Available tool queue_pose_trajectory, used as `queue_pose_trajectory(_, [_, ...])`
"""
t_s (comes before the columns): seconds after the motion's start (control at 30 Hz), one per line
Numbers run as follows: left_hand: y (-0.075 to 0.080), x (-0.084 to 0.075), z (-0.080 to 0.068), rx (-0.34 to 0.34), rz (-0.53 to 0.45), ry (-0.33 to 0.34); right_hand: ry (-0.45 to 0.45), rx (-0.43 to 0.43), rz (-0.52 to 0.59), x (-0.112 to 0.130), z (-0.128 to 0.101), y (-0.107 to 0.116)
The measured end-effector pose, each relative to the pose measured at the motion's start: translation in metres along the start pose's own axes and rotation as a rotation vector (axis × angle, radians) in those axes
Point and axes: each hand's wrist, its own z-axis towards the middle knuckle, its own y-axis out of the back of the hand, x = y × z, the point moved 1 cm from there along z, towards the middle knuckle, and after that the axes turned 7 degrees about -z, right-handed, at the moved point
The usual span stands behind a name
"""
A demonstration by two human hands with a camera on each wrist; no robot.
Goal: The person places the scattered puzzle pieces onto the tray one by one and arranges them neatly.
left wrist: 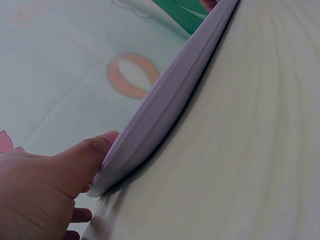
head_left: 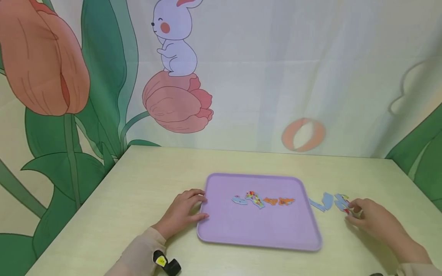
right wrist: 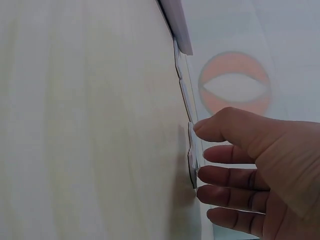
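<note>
My left hand (head_left: 182, 211) rests at the left rim of a purple tray (head_left: 255, 234), with thumb and fingertips over the edge. In the left wrist view its thumb lies along the tray's rim (left wrist: 150, 115). My right hand (head_left: 374, 220) hovers low at the right, fingers spread, fingertips right at a blue puzzle piece with a red patch (head_left: 342, 207). The right wrist view has thumb and fingers beside thin flat pieces (right wrist: 192, 167) on the table. Just behind that piece lies another blue one with a yellow-green pattern (head_left: 341, 197).
On the tray sit a pale blue piece (head_left: 239, 201), a multicoloured piece (head_left: 255, 200) and two orange pieces (head_left: 270, 201). A plain blue piece (head_left: 328, 201) and a narrow blue strip (head_left: 317, 205) lie beside the tray's right rim. A printed curtain (head_left: 241, 76) hangs behind the table.
</note>
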Motion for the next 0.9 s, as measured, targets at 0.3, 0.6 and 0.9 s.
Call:
queue_pose_trajectory(0.3, [0.0005,0.0028,-0.0025,-0.011,0.0,-0.003,0.021,-0.04,-0.036,0.0028,0.0014,-0.0037])
queue_pose_trajectory(0.6, [0.0001,0.0023,-0.0022,0.0,-0.014,0.009,0.002,-0.058,-0.056,0.003,0.0009,-0.0052])
queue_pose_trajectory(0.9, [-0.0001,0.0003,0.0008,0.001,-0.018,0.001,-0.022,-0.027,-0.07,0.0029,-0.0019,-0.003])
